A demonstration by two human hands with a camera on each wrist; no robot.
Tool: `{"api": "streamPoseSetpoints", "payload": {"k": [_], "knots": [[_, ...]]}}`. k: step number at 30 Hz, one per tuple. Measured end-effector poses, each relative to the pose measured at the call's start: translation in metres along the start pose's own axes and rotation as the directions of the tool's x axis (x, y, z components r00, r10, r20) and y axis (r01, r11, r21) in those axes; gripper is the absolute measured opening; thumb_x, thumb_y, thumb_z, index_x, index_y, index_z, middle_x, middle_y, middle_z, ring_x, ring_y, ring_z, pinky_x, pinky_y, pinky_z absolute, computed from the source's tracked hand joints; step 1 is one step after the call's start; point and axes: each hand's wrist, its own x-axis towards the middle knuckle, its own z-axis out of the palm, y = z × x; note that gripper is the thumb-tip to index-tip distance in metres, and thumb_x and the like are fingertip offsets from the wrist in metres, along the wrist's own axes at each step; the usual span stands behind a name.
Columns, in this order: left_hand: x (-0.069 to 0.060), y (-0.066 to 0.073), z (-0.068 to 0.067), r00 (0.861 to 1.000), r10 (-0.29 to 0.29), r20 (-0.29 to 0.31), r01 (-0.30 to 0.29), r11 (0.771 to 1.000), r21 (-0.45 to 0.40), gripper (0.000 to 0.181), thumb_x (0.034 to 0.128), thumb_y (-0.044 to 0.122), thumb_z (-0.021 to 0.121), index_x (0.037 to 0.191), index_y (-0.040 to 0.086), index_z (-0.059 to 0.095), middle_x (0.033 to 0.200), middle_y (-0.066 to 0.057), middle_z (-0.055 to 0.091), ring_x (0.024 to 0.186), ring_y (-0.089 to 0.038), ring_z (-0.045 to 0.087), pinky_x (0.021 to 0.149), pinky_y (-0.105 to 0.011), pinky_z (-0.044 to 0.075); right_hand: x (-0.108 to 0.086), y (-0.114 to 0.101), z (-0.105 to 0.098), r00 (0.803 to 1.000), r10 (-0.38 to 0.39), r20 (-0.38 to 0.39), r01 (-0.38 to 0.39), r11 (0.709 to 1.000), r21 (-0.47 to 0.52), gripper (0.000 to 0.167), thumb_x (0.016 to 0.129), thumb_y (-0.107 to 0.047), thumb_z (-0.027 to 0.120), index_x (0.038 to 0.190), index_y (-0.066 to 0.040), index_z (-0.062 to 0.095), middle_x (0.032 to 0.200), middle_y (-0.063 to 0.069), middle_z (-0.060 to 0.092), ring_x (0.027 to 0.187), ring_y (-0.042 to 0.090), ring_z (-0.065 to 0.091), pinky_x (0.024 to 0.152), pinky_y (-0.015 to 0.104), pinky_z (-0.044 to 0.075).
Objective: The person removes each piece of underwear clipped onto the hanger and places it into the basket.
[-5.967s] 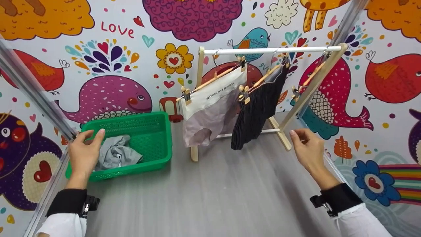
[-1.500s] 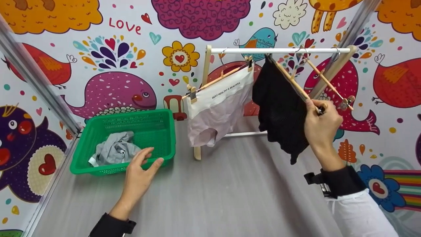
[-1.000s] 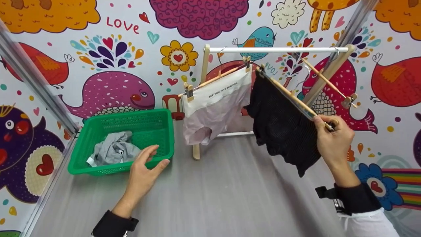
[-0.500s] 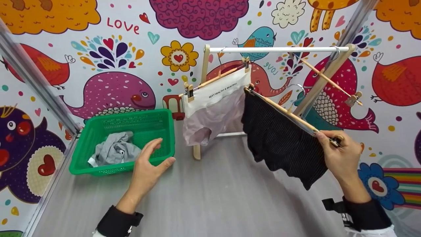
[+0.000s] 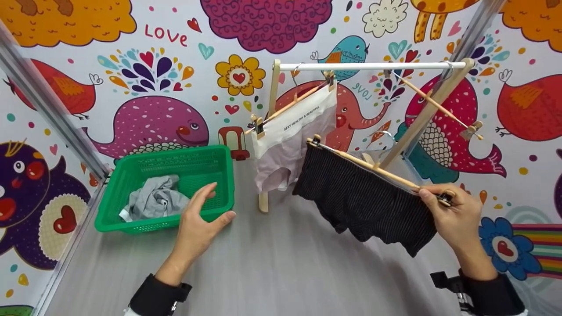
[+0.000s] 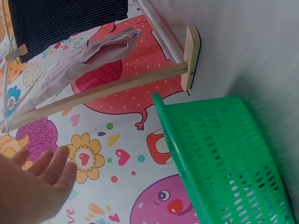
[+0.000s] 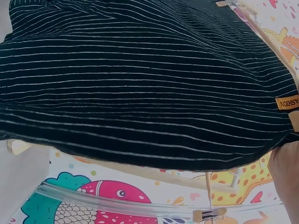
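Note:
My right hand [image 5: 456,215] grips the near end of a wooden clip hanger [image 5: 376,167], by its clip. Clipped along that hanger hangs a black pinstriped garment [image 5: 364,199], probably shorts; its orange label [image 7: 287,102] shows in the right wrist view. The hanger's metal hook [image 5: 387,134] is off the rail and points away from me. My left hand [image 5: 196,228] is held with fingers apart near the right front corner of the green basket [image 5: 228,175], holding nothing. Crumpled grey cloth [image 5: 153,199] lies in the basket. White and pale pink underpants [image 5: 292,136] hang on another hanger on the rack.
The small rack has a white rail [image 5: 373,66] and wooden legs [image 5: 263,202]. A bare clip hanger [image 5: 434,103] hangs at its right end. Metal posts [image 5: 52,101] and a cartoon-printed wall enclose the grey table [image 5: 281,263].
My right hand took the black garment's hanger off the rail, then brought it down and toward me. My left hand left the basket's left side for its right front corner.

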Motion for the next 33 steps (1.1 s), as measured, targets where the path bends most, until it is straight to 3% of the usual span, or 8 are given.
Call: {"api": "streamPoseSetpoints", "payload": {"k": [10,20,27,33], "knots": [[0.003,0.015,0.002,0.999,0.031,0.035,-0.031,1.000,0.003,0.090,0.0838,0.028,0.091,0.160,0.012,0.044,0.159,-0.014,0.047,0.142,-0.033,0.046,0.112,-0.070,0.036,-0.003,-0.014,0.008,0.997,-0.068,0.046,0.063,0.994,0.090,0.031,0.094,-0.010,0.079,0.084,0.017,0.067,0.087,0.005,0.077,0.083,0.001,0.071,0.079,0.012,0.054],[0.003,0.029,0.007,0.992,0.122,0.041,-0.121,0.992,-0.028,0.095,0.0806,0.025,0.093,0.161,0.013,0.043,0.159,-0.013,0.047,0.144,-0.032,0.045,0.110,-0.069,0.039,-0.008,-0.027,0.021,0.989,-0.123,0.084,0.106,0.978,0.180,0.036,0.095,-0.016,0.079,0.082,0.016,0.067,0.086,0.010,0.078,0.083,0.002,0.072,0.076,0.013,0.055],[0.003,0.037,0.012,0.978,0.201,0.051,-0.200,0.979,-0.026,0.098,0.0779,0.025,0.095,0.160,0.011,0.044,0.162,-0.011,0.044,0.146,-0.034,0.045,0.112,-0.067,0.039,-0.014,-0.029,0.033,0.985,-0.127,0.117,0.095,0.964,0.248,0.032,0.095,-0.012,0.078,0.082,0.015,0.068,0.087,0.012,0.077,0.086,0.004,0.073,0.081,0.015,0.056],[0.010,0.045,0.017,0.972,0.225,0.065,-0.224,0.974,-0.020,0.101,0.0770,0.025,0.095,0.162,0.014,0.041,0.165,-0.007,0.040,0.149,-0.031,0.041,0.113,-0.067,0.038,-0.016,-0.029,0.040,0.981,-0.138,0.136,0.098,0.959,0.265,0.030,0.095,-0.012,0.078,0.083,0.013,0.068,0.087,0.014,0.077,0.087,0.006,0.073,0.082,0.015,0.056]]}}
